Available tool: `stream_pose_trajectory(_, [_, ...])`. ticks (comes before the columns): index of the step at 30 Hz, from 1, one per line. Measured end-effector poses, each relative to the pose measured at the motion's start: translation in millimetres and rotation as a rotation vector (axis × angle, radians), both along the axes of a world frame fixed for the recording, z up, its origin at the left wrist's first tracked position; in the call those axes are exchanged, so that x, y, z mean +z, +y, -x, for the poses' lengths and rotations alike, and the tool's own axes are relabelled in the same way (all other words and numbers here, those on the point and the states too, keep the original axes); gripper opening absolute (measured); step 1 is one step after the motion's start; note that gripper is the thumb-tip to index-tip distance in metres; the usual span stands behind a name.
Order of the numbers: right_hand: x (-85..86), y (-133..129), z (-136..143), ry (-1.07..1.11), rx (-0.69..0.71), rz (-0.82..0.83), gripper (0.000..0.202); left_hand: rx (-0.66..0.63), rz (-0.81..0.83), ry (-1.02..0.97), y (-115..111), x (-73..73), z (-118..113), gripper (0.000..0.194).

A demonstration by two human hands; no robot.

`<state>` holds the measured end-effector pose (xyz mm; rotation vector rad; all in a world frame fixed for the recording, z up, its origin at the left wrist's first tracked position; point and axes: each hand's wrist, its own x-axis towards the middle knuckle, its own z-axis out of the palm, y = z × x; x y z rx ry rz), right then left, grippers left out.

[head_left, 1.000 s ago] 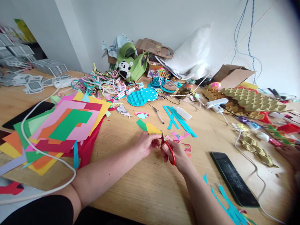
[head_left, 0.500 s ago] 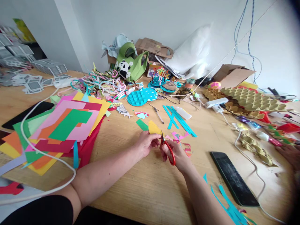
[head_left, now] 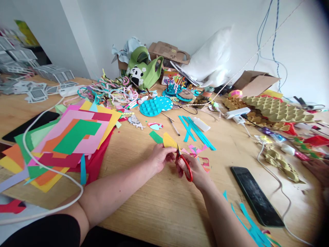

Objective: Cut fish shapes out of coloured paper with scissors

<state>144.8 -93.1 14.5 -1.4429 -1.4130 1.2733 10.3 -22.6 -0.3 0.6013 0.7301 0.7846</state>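
Near the middle of the table my left hand (head_left: 161,157) pinches a small piece of yellow paper (head_left: 169,140) by its lower edge. My right hand (head_left: 193,168) is closed around the red handles of a pair of scissors (head_left: 189,168). The scissor blades point up and away from me, at the right side of the yellow paper; whether they are cutting into it I cannot tell. A green paper piece (head_left: 156,137) lies just left of the yellow one. Pink and grey paper scraps (head_left: 195,150) are scattered beyond my right hand.
Stacked coloured paper (head_left: 77,136) lies on the left, crossed by a white cable (head_left: 25,144). Blue strips (head_left: 199,132), a pen (head_left: 174,127) and a white bottle (head_left: 201,124) lie ahead. A black phone (head_left: 257,195) is at right. Another person's hand (head_left: 317,169) shows at the right edge.
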Motion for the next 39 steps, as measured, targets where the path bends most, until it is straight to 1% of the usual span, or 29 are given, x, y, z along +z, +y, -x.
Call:
stream_pose_trajectory(5, [1.1,-0.1,0.9,0.005,0.003,0.006,0.054,0.001,-0.002,-0.001,0.2,-0.7,-0.4,0.015])
stream_pose_trajectory(16, [-5.3,0.1,-1.1,0.009,-0.059,0.041,0.050,0.006,0.022,-0.020,1.0,0.2,0.1,0.014])
stream_pose_trajectory(23, [-7.2,-0.5,-2.3,0.004,-0.050,0.033,0.050,0.022,0.046,-0.011,2.5,1.3,0.4,0.011])
stream_pose_trajectory(32, [-4.9,0.5,-2.6,0.003,-0.011,0.015,0.048,0.011,0.023,0.029,2.7,2.6,1.5,0.008])
stream_pose_trajectory(39, [-4.5,-0.4,-3.0,0.007,-0.044,0.056,0.047,0.006,0.017,0.036,3.3,2.5,1.5,0.008])
